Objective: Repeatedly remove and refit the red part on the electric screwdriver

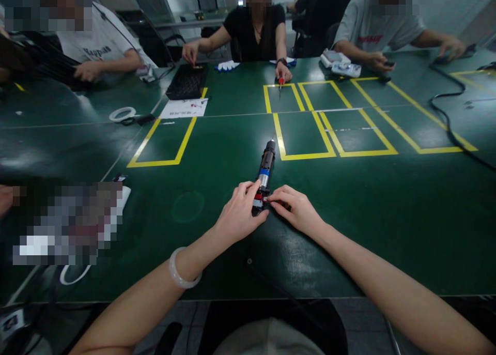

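Green covers the table [217, 280] that we look down on. From the left, we see a white ring [113, 115] lying at the upper left of the frame, then a pale bracelet [174, 272] around the left wrist, lower left of centre. A black tray [179, 94] sits at the upper left of centre, beside a white sheet [182, 108]. At mid-frame our left hand [239, 210] has its fingers and thumb clamped around the lower end of a cylindrical tool [266, 161], which lies in the centre, its thin tip pointing up the frame. Above it, at upper centre, a co-worker's hand [284, 73] holds a red-handled driver [281, 80]. Our right hand [293, 205] has thumb and index fingertips together at the tool's red-and-grey end; we cannot tell whether they grip a part. Yellow outlines [309, 156] mark the upper right, and a black cable [448, 122] curves along the right edge.
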Motion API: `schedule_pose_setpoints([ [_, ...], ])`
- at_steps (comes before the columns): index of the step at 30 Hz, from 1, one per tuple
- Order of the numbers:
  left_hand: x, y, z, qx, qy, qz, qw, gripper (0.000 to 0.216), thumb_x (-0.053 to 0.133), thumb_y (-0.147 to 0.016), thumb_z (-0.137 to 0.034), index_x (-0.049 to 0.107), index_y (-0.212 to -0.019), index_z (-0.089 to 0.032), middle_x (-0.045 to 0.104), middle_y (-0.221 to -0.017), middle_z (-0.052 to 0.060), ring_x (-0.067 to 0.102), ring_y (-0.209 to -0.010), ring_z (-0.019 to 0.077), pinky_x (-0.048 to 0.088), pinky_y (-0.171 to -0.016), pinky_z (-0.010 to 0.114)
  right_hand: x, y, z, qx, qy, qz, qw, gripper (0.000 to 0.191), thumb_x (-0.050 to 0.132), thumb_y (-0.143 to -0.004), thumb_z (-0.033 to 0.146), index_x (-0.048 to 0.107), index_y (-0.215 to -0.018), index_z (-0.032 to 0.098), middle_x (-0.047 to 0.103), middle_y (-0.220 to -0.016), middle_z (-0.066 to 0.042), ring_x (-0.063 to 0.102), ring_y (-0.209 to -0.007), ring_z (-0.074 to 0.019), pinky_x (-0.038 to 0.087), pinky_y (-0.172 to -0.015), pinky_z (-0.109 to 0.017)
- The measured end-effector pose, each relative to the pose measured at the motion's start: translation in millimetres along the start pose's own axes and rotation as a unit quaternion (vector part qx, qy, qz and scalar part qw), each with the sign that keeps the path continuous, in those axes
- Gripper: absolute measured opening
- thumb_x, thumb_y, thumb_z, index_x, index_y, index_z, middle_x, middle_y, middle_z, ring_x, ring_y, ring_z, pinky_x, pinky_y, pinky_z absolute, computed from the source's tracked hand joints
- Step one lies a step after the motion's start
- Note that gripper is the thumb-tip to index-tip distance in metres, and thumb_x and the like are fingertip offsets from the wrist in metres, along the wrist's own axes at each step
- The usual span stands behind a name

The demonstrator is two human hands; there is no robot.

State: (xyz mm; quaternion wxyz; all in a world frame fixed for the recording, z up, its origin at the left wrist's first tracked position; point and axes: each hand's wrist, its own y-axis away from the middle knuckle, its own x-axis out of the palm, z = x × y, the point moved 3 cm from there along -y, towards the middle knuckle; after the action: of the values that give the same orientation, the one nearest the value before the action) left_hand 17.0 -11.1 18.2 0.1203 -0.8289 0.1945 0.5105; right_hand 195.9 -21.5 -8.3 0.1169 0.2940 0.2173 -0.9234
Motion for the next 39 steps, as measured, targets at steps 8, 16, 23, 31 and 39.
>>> schedule_pose_setpoints([
  [8, -7, -13, -12, -0.014, -0.153, -0.012, 0.988, 0.068, 0.057, -0.088, -0.053, 0.039, -0.147, -0.022, 0.054, -0.114, 0.011, 0.057, -0.103, 0.0273, 0.051, -0.076, 0.035, -3, 2, 4, 0.012, 0.013, -0.014, 1.0, 0.017, 0.054, -0.092, 0.016, 0.067, -0.102, 0.019, 0.07, -0.095, -0.006, 0.064, -0.076, -0.016, 0.05, -0.068, -0.029],
  [16, -12, -15, -8, -0.006, -0.216, -0.009, 0.976, 0.073, 0.058, -0.088, -0.053, 0.034, -0.151, -0.026, 0.052, -0.115, 0.012, 0.056, -0.101, 0.0273, 0.049, -0.074, 0.033, -6, 1, 0, 0.014, -0.003, -0.003, 1.0, 0.019, 0.052, -0.093, 0.016, 0.063, -0.108, 0.02, 0.065, -0.096, -0.005, 0.06, -0.076, -0.0148, 0.049, -0.068, -0.028],
  [23, -31, -9, 28, -0.047, -0.255, -0.018, 0.966, 0.067, 0.054, -0.09, -0.054, 0.037, -0.149, -0.026, 0.052, -0.12, 0.014, 0.055, -0.103, 0.0297, 0.051, -0.076, 0.037, -9, 1, 0, 0.016, -0.012, -0.002, 1.0, 0.019, 0.049, -0.094, 0.017, 0.063, -0.108, 0.02, 0.063, -0.094, -0.005, 0.057, -0.071, -0.0135, 0.048, -0.066, -0.027],
  [31, -73, -8, 110, -0.152, -0.271, -0.003, 0.951, 0.066, 0.045, -0.093, -0.054, 0.033, -0.152, -0.028, 0.046, -0.133, 0.018, 0.052, -0.114, 0.038, 0.053, -0.08, 0.047, -7, 2, -2, 0.013, -0.01, 0.008, 1.0, 0.02, 0.05, -0.094, 0.017, 0.063, -0.109, 0.021, 0.063, -0.094, -0.005, 0.058, -0.072, -0.0133, 0.047, -0.066, -0.027],
  [39, -110, -8, 192, -0.223, -0.246, -0.03, 0.943, 0.067, 0.045, -0.093, -0.054, 0.035, -0.151, -0.021, 0.043, -0.135, 0.023, 0.048, -0.118, 0.0431, 0.048, -0.086, 0.055, -7, 2, -1, 0.018, -0.011, 0.027, 0.999, 0.019, 0.049, -0.095, 0.017, 0.062, -0.109, 0.02, 0.065, -0.103, -0.007, 0.059, -0.074, -0.0139, 0.049, -0.069, -0.028],
])
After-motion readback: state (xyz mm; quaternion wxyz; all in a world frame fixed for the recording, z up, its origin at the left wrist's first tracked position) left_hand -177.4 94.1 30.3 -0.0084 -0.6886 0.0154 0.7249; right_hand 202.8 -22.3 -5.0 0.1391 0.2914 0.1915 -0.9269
